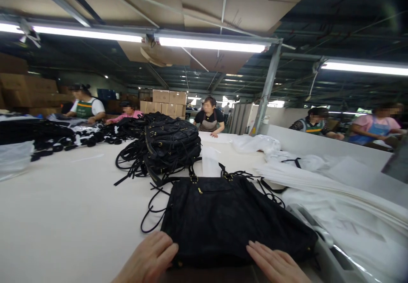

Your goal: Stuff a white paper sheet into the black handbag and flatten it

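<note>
A black handbag (219, 219) lies flat on the white table in front of me, its base towards me and its handles pointing away. It has a short zip with a gold puller and thin dangling cords at both sides. My left hand (151, 255) is closed on the bag's near left corner, fingers bent at the edge. My right hand (274, 261) rests on the near edge right of the middle, fingers stretched out and lying on the black material. The bag's near underside is hidden.
A pile of similar black bags (172, 145) stands just behind. White wrapping sheets (334, 193) and a grey plastic tray (328, 249) lie to the right. More black items (79, 136) spread across the far left. Co-workers (208, 119) work beyond the white table (79, 210).
</note>
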`<state>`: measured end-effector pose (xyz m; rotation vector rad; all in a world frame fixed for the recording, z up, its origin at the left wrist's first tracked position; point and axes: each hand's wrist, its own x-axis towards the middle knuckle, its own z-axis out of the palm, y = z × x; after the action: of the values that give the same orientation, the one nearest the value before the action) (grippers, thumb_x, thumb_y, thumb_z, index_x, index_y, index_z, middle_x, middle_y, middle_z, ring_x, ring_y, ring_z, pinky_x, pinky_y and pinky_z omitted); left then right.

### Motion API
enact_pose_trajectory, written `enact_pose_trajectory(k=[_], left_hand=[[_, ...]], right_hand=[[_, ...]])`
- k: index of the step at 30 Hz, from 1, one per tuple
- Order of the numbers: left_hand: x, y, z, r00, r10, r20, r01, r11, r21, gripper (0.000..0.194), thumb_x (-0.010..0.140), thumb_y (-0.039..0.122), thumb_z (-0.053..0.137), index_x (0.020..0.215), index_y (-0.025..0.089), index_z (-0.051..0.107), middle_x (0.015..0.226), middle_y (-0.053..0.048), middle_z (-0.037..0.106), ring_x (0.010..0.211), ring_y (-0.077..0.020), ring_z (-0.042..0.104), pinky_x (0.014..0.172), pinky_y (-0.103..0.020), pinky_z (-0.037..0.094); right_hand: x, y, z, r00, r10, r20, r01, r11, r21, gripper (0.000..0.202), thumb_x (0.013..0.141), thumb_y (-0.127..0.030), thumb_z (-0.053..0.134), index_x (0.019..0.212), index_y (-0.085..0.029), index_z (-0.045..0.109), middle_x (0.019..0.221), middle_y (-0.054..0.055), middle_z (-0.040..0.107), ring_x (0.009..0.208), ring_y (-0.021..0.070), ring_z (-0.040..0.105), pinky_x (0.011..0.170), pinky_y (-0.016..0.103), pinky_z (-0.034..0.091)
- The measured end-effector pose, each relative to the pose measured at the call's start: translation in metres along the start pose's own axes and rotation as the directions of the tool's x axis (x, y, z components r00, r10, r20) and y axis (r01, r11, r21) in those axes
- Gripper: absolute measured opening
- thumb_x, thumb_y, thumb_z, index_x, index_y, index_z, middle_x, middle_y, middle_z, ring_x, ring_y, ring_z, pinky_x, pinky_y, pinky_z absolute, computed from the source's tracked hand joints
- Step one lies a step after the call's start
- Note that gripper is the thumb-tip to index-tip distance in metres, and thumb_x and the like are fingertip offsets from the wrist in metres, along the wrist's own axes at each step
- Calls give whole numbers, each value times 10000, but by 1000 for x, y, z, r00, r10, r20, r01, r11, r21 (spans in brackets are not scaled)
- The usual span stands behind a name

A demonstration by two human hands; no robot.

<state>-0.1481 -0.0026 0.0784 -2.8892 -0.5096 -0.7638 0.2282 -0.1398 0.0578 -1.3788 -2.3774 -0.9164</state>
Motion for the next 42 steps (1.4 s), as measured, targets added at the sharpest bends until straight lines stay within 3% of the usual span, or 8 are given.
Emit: enact_pose_trajectory(k=[7,11,14,19,22,26,33,42], left_hand=[[20,-27,-23,980,-196,-22,197,980,31,263,889,42,370,924,209,571,923,-42,629,848,-198,571,780,-329,451],[35,-6,-19,995,-99,-23,102,985,140,472,762,-41,399,1123,219,558,1159,-56,620,1126,-247,529,1055,-463,336],[50,10,-12,983,-145,111,135,986,93,551,726,-51,432,1198,216,526,1166,-64,611,1088,-241,543,1008,-429,399],[66,-6,-3,915,-313,253,336,941,-50,418,714,-51,469,1013,223,568,1077,-37,569,966,-190,547,834,-302,462],[63,-28,16,947,-229,223,242,970,-29,292,756,-46,423,843,204,545,956,-23,576,862,-173,531,730,-273,431],[52,-43,42,981,-61,187,53,997,47,268,848,-8,383,735,193,520,833,-24,578,738,-176,488,675,-295,402],[30,-24,34,967,48,252,-100,975,198,635,818,-37,419,1409,193,409,1275,-72,610,967,-208,587,890,-328,446],[12,-18,22,930,-74,360,32,992,121,925,666,-56,426,1525,226,230,1507,-44,427,1306,-231,481,1080,-359,394]], right_hand=[[27,26,-13,970,195,147,-212,971,110,466,792,-31,536,1199,-243,615,1160,21,718,999,182,694,854,307,498],[41,28,-12,919,251,306,-316,930,187,420,782,-65,625,1153,-264,631,1098,8,731,914,206,705,768,314,520],[49,34,-14,895,251,369,-333,926,176,421,780,-99,632,1162,-276,640,1033,12,744,825,213,716,735,317,543],[62,36,-13,912,126,391,-228,948,225,840,660,11,522,1442,-279,423,1341,60,614,1083,230,671,851,318,564],[58,26,9,947,7,321,-89,966,243,961,607,79,436,1477,-320,357,1420,34,541,1198,190,605,926,277,537],[37,14,50,982,-112,152,90,986,143,709,819,-22,479,1444,-350,415,1358,52,597,1145,234,641,896,331,556],[25,15,63,975,-192,115,186,981,61,601,935,-188,460,1496,-344,313,1356,100,594,1109,294,647,824,410,564],[14,12,63,969,-183,167,164,979,120,755,842,-167,530,1520,-340,245,1465,142,471,1218,375,561,879,491,529]])
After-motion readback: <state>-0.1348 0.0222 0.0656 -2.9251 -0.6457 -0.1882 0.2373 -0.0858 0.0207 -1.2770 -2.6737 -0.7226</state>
